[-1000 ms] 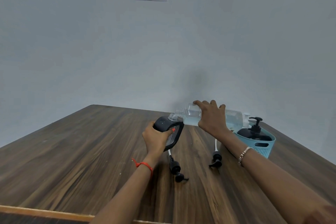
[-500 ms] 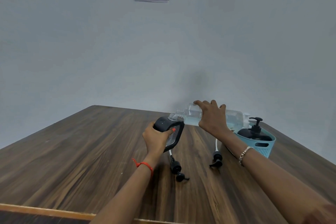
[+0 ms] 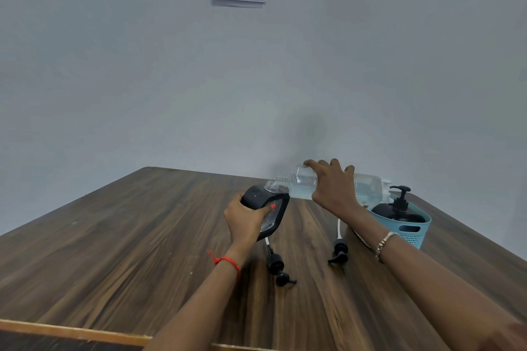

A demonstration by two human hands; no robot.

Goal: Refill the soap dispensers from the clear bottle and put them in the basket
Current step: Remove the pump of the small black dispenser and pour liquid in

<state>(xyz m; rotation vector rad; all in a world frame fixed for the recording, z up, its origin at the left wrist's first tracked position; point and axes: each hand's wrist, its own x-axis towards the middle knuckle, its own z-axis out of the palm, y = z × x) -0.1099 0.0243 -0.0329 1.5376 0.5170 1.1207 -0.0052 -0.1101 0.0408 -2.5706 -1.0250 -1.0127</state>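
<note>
Gripping the black dispenser [image 3: 265,205], the left hand [image 3: 245,219] is curled round its body, which is held tilted. The clear bottle [image 3: 302,182] is clasped by the right hand [image 3: 333,188] and held nearly level, with its open neck at the dispenser's mouth. A loose pump [image 3: 278,265] and a second pump [image 3: 339,251] are laid on the table [image 3: 114,251]. Another dispenser [image 3: 399,211] is stood in the blue basket [image 3: 413,234] at the right.

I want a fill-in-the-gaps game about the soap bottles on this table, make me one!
The left hand grips a ____ dispenser.
The right hand tilts the ____ bottle over it.
____ loose pumps lie on the table.
Another dispenser, pump on, stands in the blue ____.
Missing words: black, clear, two, basket.
</note>
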